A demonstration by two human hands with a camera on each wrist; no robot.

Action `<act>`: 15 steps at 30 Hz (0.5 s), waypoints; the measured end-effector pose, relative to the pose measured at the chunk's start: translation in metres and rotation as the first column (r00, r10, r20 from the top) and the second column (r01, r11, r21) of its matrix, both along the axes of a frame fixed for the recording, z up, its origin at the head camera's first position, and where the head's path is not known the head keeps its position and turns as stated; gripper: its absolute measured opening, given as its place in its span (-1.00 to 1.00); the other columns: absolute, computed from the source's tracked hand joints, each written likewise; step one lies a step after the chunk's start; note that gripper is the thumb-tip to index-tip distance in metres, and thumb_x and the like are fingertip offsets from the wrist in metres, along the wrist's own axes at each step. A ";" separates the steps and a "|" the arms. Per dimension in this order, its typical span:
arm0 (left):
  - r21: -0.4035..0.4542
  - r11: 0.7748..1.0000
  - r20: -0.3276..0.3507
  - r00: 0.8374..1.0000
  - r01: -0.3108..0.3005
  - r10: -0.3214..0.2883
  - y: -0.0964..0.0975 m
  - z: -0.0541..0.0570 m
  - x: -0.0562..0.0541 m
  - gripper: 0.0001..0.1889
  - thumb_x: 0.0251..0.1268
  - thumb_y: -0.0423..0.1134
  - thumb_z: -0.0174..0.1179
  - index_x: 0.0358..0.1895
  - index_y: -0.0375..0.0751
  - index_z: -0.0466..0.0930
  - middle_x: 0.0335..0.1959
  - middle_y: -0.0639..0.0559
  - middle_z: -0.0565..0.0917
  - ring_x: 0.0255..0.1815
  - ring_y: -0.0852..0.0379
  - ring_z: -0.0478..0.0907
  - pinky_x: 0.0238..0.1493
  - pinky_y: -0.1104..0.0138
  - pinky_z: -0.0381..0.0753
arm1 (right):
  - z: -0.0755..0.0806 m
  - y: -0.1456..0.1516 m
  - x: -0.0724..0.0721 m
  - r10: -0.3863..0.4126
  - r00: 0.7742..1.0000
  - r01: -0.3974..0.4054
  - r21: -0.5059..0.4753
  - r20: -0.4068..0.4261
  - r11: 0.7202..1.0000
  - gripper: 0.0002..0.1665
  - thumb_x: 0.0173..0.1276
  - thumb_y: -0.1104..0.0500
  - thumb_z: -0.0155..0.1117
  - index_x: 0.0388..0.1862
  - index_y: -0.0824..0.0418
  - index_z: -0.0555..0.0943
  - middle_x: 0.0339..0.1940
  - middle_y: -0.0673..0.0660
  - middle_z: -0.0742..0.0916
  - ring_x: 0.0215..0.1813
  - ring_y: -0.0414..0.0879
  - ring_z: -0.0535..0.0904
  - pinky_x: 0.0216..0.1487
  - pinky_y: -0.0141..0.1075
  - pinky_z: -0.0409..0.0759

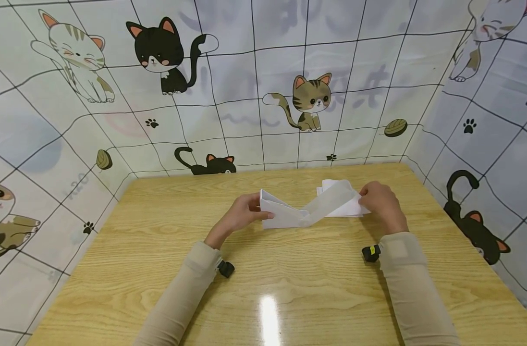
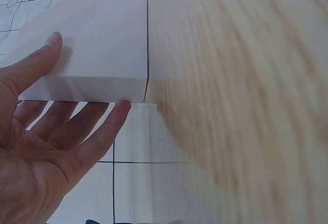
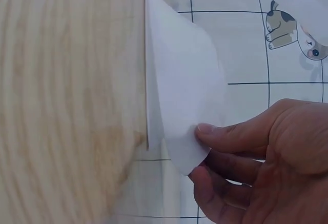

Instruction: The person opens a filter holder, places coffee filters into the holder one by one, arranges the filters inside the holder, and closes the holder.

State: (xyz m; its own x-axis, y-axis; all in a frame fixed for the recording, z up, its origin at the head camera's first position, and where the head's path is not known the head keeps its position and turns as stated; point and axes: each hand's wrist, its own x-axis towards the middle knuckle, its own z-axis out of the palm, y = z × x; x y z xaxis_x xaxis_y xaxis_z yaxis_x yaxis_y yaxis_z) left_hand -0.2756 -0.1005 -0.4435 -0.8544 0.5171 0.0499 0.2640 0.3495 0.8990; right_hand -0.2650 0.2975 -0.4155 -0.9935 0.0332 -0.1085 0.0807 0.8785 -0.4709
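A white, box-like folded paper piece (image 1: 282, 218) stands on the table. My left hand (image 1: 241, 211) holds its left end, and in the left wrist view the thumb lies on the broad face of the paper piece (image 2: 102, 39), with the fingers along its narrow side. From its right end a translucent whitish strip (image 1: 330, 202) slants up to the right. Behind the strip are white paper sheets or flaps (image 1: 347, 209). My right hand (image 1: 382, 206) pinches a white flap (image 3: 187, 75) by its corner between thumb and fingers. Whether strip and sheets are one piece, I cannot tell.
The wooden table (image 1: 324, 278) reflects a bright light near its front. Behind it and at both sides hangs a white grid-patterned cloth (image 1: 228, 67) with cartoon cats. Small black cameras sit on the left wrist (image 1: 226, 268) and right wrist (image 1: 370, 253).
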 end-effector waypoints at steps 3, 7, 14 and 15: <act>0.000 1.000 -0.002 1.000 0.001 -0.001 0.000 0.000 0.000 -0.60 0.28 -0.18 0.47 0.17 -0.07 0.68 0.07 -0.07 0.78 -0.02 0.03 0.79 0.03 0.16 0.76 | 0.003 0.000 0.001 0.011 1.000 -0.012 -0.010 -0.015 1.000 -0.60 0.41 0.26 0.13 0.08 0.53 0.61 0.07 0.52 0.69 -0.11 0.25 0.61 -0.21 -0.07 0.57; -0.005 1.000 -0.005 1.000 -0.002 0.002 0.000 0.000 0.001 -0.60 0.28 -0.17 0.47 0.17 -0.07 0.68 0.07 -0.06 0.78 -0.03 0.04 0.79 0.02 0.18 0.76 | 0.007 0.000 0.001 0.013 1.000 -0.013 -0.033 -0.021 0.999 -0.61 0.43 0.26 0.17 0.08 0.56 0.61 0.00 0.50 0.70 -0.24 0.15 0.63 -0.30 -0.19 0.56; -0.006 1.000 -0.006 1.000 -0.001 0.001 0.000 0.000 0.001 -0.60 0.28 -0.18 0.48 0.17 -0.07 0.68 0.07 -0.06 0.78 -0.02 0.03 0.79 0.02 0.19 0.76 | 0.014 -0.001 0.002 0.006 1.000 -0.007 -0.083 -0.004 0.997 -0.60 0.45 0.27 0.18 0.10 0.58 0.58 -0.03 0.49 0.68 -0.29 0.07 0.63 -0.36 -0.32 0.58; -0.007 1.000 -0.008 1.000 -0.001 0.001 0.000 0.000 0.001 -0.60 0.28 -0.18 0.47 0.17 -0.07 0.68 0.07 -0.06 0.78 -0.02 0.04 0.79 0.02 0.19 0.76 | 0.016 -0.001 0.002 0.007 1.000 -0.007 -0.094 -0.002 0.996 -0.61 0.46 0.27 0.18 0.10 0.58 0.58 -0.03 0.49 0.68 -0.28 0.07 0.64 -0.36 -0.32 0.60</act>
State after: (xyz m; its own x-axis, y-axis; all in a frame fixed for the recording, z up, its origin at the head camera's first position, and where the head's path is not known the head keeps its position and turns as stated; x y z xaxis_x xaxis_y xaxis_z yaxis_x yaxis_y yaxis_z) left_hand -0.2750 -0.1002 -0.4434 -0.8545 0.5167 0.0533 0.2710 0.3559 0.8944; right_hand -0.2626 0.2964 -0.4000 -0.9939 0.0159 -0.1088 0.0737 0.8307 -0.5519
